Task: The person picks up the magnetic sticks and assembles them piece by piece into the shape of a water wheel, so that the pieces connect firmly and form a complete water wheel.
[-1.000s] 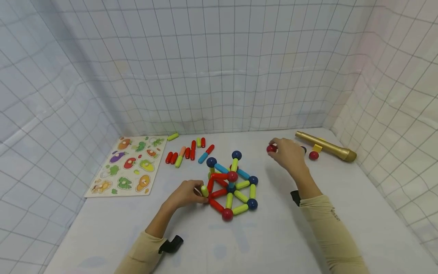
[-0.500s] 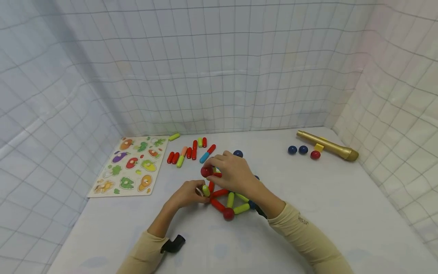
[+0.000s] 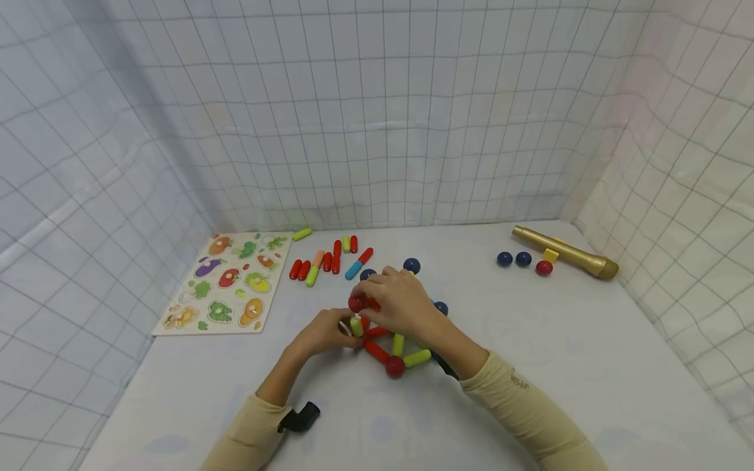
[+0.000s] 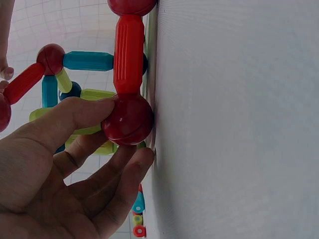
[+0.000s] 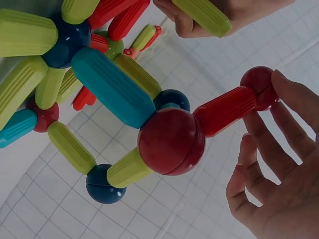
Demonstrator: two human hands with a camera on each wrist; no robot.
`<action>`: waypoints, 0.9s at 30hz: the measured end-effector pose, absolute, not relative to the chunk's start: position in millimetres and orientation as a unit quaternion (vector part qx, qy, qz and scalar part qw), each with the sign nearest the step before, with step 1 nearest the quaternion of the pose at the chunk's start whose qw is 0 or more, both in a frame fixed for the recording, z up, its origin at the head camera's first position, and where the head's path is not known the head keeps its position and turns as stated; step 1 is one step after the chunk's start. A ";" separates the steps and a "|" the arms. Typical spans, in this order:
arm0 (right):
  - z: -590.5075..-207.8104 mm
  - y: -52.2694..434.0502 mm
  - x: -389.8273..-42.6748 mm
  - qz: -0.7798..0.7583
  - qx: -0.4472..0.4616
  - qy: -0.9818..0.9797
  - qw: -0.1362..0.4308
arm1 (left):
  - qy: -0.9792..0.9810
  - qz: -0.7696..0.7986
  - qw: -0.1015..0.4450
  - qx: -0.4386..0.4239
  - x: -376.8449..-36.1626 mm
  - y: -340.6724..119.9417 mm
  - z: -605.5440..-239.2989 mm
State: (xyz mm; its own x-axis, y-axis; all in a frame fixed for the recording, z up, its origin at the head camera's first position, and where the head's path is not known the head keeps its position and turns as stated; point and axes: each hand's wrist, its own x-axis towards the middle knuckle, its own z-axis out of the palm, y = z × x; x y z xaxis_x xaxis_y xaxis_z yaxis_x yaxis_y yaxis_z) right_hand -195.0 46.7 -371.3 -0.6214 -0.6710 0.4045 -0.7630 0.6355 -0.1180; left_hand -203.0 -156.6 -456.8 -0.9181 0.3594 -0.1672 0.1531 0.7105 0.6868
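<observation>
A frame of magnetic rods and balls (image 3: 406, 347) lies in the middle of the white table (image 3: 559, 366). My left hand (image 3: 346, 329) holds an upright green rod (image 3: 356, 325) at the frame's left corner. In the left wrist view its thumb (image 4: 75, 114) lies against the red corner ball (image 4: 128, 119) on the table. My right hand (image 3: 365, 301) reaches over the frame and pinches a red ball (image 3: 356, 302) just above that green rod. In the right wrist view this ball (image 5: 259, 87) sits on the end of a red rod (image 5: 224, 112).
A vegetable puzzle board (image 3: 226, 284) lies at the left. Loose red, green and blue rods (image 3: 326, 258) lie behind the frame. At the back right are two blue balls (image 3: 514, 259), a red ball (image 3: 544, 267) and a gold microphone (image 3: 562, 252). Grid cloth walls close three sides.
My right hand took a red ball from the back right and carried it left over the frame, then lowered it toward the green rod. The left hand stayed put.
</observation>
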 end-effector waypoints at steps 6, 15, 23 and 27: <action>-378.4 41.3 -196.1 0.124 0.407 -0.894 0.140 | 0.914 0.350 0.141 0.150 -201.9 -156.6 -457.9; -386.4 37.2 -194.3 0.115 0.403 -0.899 0.124 | 0.926 0.343 0.115 0.107 -196.5 -145.9 -456.7; -390.5 36.0 -192.3 0.102 0.403 -0.900 0.133 | 0.931 0.343 0.097 0.083 -191.6 -135.3 -457.5; -392.6 35.1 -192.0 0.101 0.399 -0.900 0.144 | 0.928 0.347 0.099 0.090 -192.2 -138.9 -457.6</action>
